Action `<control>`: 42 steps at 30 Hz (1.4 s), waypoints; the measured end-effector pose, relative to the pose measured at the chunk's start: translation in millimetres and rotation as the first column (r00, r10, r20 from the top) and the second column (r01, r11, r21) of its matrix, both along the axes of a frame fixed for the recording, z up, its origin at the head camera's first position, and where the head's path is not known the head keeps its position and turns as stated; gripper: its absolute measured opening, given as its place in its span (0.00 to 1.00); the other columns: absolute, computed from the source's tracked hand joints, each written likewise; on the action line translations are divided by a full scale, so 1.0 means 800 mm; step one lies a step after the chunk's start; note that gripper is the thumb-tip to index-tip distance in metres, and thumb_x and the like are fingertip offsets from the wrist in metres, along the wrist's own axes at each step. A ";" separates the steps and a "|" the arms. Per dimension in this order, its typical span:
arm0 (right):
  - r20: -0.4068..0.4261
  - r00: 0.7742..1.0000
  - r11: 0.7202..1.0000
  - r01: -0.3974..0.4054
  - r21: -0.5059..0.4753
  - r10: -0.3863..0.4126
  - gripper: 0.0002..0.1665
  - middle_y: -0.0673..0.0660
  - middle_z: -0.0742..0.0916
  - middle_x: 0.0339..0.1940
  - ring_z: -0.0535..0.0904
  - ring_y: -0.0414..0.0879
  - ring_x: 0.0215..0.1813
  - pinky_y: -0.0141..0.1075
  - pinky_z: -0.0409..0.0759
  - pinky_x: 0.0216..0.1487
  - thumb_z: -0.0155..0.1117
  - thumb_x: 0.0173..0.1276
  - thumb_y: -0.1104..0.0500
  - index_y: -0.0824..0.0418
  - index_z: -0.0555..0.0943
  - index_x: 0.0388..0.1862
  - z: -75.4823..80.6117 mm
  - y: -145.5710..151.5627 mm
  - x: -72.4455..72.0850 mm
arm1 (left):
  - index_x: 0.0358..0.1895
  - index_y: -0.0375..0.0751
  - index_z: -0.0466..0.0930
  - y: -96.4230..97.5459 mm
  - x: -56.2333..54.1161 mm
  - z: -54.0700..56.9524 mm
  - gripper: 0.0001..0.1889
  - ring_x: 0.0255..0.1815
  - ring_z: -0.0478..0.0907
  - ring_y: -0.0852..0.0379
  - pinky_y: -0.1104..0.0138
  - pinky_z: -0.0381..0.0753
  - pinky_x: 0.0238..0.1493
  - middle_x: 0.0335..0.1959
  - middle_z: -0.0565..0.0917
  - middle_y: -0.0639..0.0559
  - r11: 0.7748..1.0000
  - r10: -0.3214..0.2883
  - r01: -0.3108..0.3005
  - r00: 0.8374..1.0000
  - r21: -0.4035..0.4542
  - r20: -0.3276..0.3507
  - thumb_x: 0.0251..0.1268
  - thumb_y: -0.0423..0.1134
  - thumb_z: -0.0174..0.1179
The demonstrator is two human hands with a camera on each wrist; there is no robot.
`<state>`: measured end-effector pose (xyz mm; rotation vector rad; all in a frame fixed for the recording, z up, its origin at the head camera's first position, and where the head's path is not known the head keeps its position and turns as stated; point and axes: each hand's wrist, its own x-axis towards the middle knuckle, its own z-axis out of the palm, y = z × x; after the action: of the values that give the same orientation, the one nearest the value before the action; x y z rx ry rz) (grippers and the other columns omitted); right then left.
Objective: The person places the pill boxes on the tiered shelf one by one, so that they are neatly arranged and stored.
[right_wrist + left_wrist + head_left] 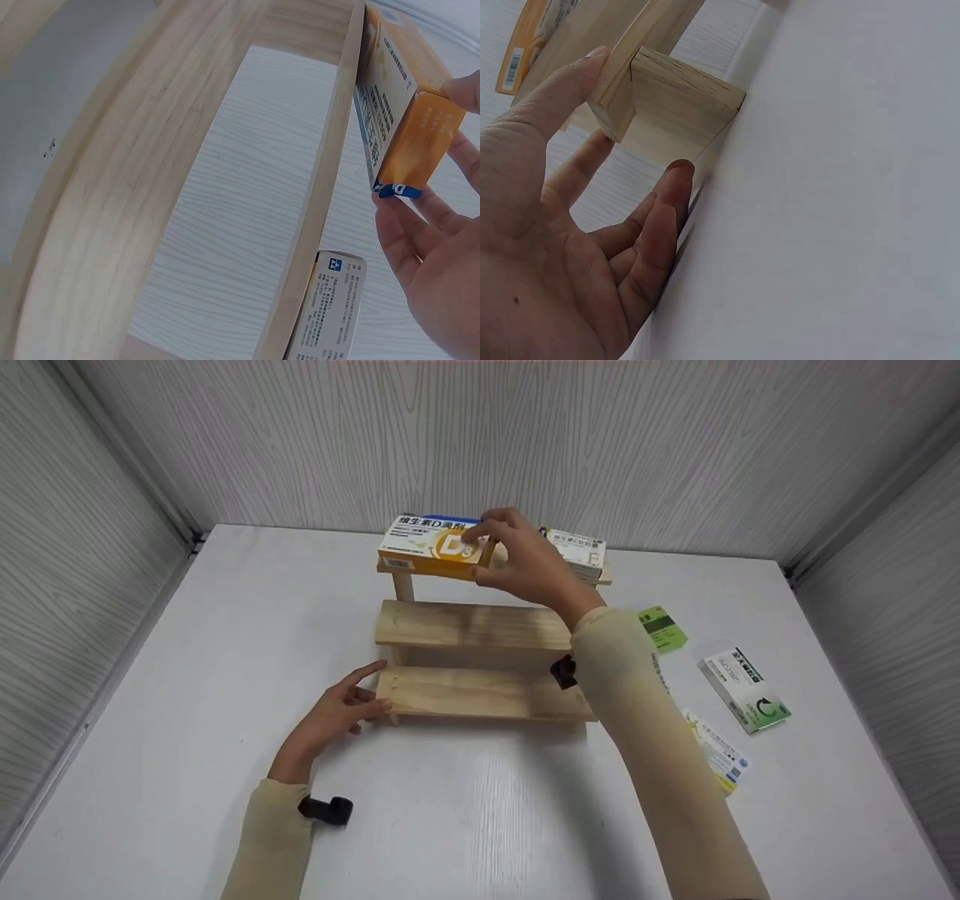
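While your right hand (529,562) grips the orange box (431,546) by its right end between thumb and fingers, your left hand (334,712) pinches the near left corner of the rack (480,690), thumb and forefinger on the lowest shelf, the other fingers loose and apart. The orange box is at the far left of the top shelf (321,180), with a white box (581,551) at the right of that shelf; you can't tell whether the orange one bears its full weight on the wood. To seat it well, you'd do best to line its long side up with the shelf edge, lower it level, and loosen your fingers only once it stands by itself. The shelf looks narrow, so a shove toward the far side could tip the box off. Let your left hand brace the rack lightly against the worktop (450,810), and lift your right clear of the white box. Your right sleeve passes close to the green box (662,628), so withdraw it high.
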<state>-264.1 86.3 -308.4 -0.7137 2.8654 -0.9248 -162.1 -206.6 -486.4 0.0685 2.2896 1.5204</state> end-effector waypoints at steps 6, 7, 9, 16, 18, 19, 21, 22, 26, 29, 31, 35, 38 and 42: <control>-0.020 0.999 0.999 -0.025 0.037 0.026 0.24 0.53 0.67 0.72 0.67 0.54 0.69 0.49 0.62 0.70 0.64 0.66 0.50 0.49 0.76 0.61 -0.003 -0.006 -0.004 | 0.75 0.60 0.56 -0.005 0.001 0.002 0.38 0.40 0.77 0.53 0.64 0.73 0.34 0.51 0.77 0.39 1.000 0.001 -0.001 1.000 -0.009 0.005 0.64 0.50 0.63; -0.020 1.000 0.999 -0.022 0.046 0.023 0.24 0.53 0.67 0.72 0.67 0.54 0.69 0.49 0.59 0.71 0.64 0.66 0.50 0.49 0.76 0.61 -0.003 -0.008 -0.005 | 0.75 0.60 0.56 -0.006 0.002 0.003 0.38 0.40 0.77 0.53 0.64 0.73 0.34 0.51 0.77 0.39 1.000 0.002 -0.002 1.000 -0.011 0.004 0.64 0.50 0.63; -0.020 1.000 0.998 -0.017 0.062 0.018 0.24 0.52 0.67 0.73 0.66 0.53 0.71 0.50 0.53 0.74 0.63 0.66 0.49 0.47 0.75 0.61 -0.003 -0.011 -0.007 | 0.75 0.59 0.55 -0.008 0.001 0.006 0.38 0.40 0.77 0.53 0.64 0.74 0.34 0.51 0.77 0.38 1.000 0.007 -0.007 1.000 -0.018 0.002 0.64 0.50 0.63; -0.040 0.999 0.997 -0.032 0.071 0.035 0.23 0.51 0.65 0.74 0.65 0.51 0.73 0.52 0.46 0.75 0.60 0.68 0.48 0.46 0.75 0.62 0.001 -0.022 -0.013 | 0.75 0.60 0.56 -0.015 -0.001 0.011 0.39 0.41 0.77 0.54 0.65 0.74 0.35 0.52 0.76 0.37 0.999 0.014 -0.014 1.000 -0.035 -0.005 0.62 0.53 0.64; -0.039 0.998 0.997 -0.039 0.069 0.041 0.23 0.51 0.65 0.75 0.64 0.51 0.73 0.53 0.45 0.75 0.60 0.69 0.48 0.46 0.74 0.62 0.000 -0.024 -0.013 | 0.75 0.60 0.56 -0.017 0.000 0.011 0.39 0.40 0.76 0.54 0.65 0.74 0.36 0.53 0.76 0.37 0.999 0.016 -0.016 1.000 -0.035 0.000 0.62 0.53 0.64; -0.038 0.998 0.997 -0.040 0.067 0.043 0.23 0.51 0.64 0.75 0.64 0.51 0.74 0.53 0.45 0.75 0.59 0.69 0.49 0.46 0.74 0.62 0.000 -0.025 -0.014 | 0.75 0.60 0.56 -0.018 0.001 0.011 0.39 0.40 0.76 0.54 0.65 0.74 0.36 0.52 0.76 0.38 0.999 0.020 -0.020 1.000 -0.034 0.004 0.62 0.53 0.64; -0.027 0.999 0.997 -0.041 0.064 0.043 0.23 0.51 0.63 0.76 0.62 0.51 0.75 0.54 0.44 0.76 0.59 0.69 0.49 0.46 0.74 0.63 0.000 -0.027 -0.014 | 0.75 0.60 0.56 -0.018 0.001 0.010 0.39 0.40 0.76 0.54 0.65 0.74 0.35 0.52 0.75 0.37 0.999 0.018 -0.018 1.000 -0.036 0.002 0.62 0.53 0.64; -0.022 0.999 0.997 -0.043 0.063 0.044 0.23 0.51 0.63 0.76 0.61 0.51 0.75 0.54 0.44 0.76 0.59 0.69 0.50 0.46 0.74 0.63 0.000 -0.027 -0.015 | 0.75 0.60 0.56 -0.018 0.001 0.010 0.39 0.40 0.76 0.54 0.65 0.74 0.35 0.53 0.75 0.37 0.999 0.017 -0.017 1.000 -0.036 0.000 0.62 0.53 0.64; -0.015 0.999 0.997 -0.042 0.058 0.043 0.23 0.51 0.62 0.77 0.60 0.52 0.76 0.56 0.42 0.76 0.59 0.69 0.51 0.46 0.74 0.62 0.001 -0.027 -0.018 | 0.75 0.60 0.56 -0.013 -0.003 0.007 0.39 0.40 0.77 0.53 0.65 0.75 0.35 0.52 0.76 0.38 0.999 0.019 -0.020 1.000 -0.030 -0.011 0.62 0.53 0.63; -0.017 0.999 0.998 -0.033 0.061 0.034 0.23 0.50 0.62 0.77 0.61 0.53 0.76 0.58 0.41 0.76 0.60 0.68 0.51 0.47 0.74 0.62 0.003 -0.025 -0.019 | 0.75 0.61 0.56 -0.006 -0.006 0.006 0.39 0.41 0.77 0.54 0.65 0.75 0.35 0.52 0.76 0.38 1.000 0.016 -0.016 1.000 -0.025 -0.014 0.62 0.54 0.63; -0.018 0.999 0.997 -0.032 0.070 0.033 0.23 0.50 0.61 0.77 0.62 0.53 0.75 0.59 0.40 0.75 0.60 0.68 0.52 0.46 0.74 0.62 0.003 -0.022 -0.021 | 0.75 0.60 0.55 -0.002 -0.007 0.006 0.39 0.41 0.77 0.54 0.65 0.74 0.35 0.52 0.76 0.39 1.000 0.013 -0.013 1.000 -0.015 -0.011 0.63 0.53 0.64; -0.022 0.999 0.996 -0.037 0.081 0.039 0.24 0.52 0.61 0.77 0.64 0.54 0.74 0.57 0.43 0.76 0.59 0.67 0.54 0.47 0.74 0.62 0.004 -0.016 -0.023 | 0.76 0.60 0.55 0.003 -0.007 0.007 0.39 0.40 0.78 0.53 0.64 0.74 0.34 0.52 0.77 0.38 1.000 0.018 -0.018 1.000 -0.002 -0.007 0.63 0.50 0.64; -0.034 0.999 0.995 -0.030 0.098 0.034 0.22 0.52 0.64 0.76 0.65 0.53 0.73 0.54 0.46 0.75 0.58 0.67 0.55 0.48 0.75 0.61 0.006 -0.012 -0.024 | 0.76 0.60 0.55 0.004 -0.007 0.009 0.39 0.40 0.78 0.53 0.64 0.74 0.34 0.52 0.77 0.38 1.000 0.019 -0.019 1.000 -0.007 -0.008 0.63 0.50 0.64; -0.068 0.997 0.988 -0.016 0.155 0.027 0.20 0.52 0.68 0.73 0.63 0.49 0.74 0.53 0.48 0.74 0.58 0.68 0.55 0.47 0.77 0.59 0.010 -0.009 -0.022 | 0.75 0.61 0.56 0.004 -0.006 0.010 0.38 0.40 0.78 0.53 0.65 0.74 0.35 0.52 0.77 0.38 1.000 0.018 -0.018 1.000 -0.014 -0.009 0.62 0.51 0.64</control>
<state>-281.4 79.5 -300.5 -0.7745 2.9419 -0.6791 -167.1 -203.5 -478.4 0.0507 2.3138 1.5152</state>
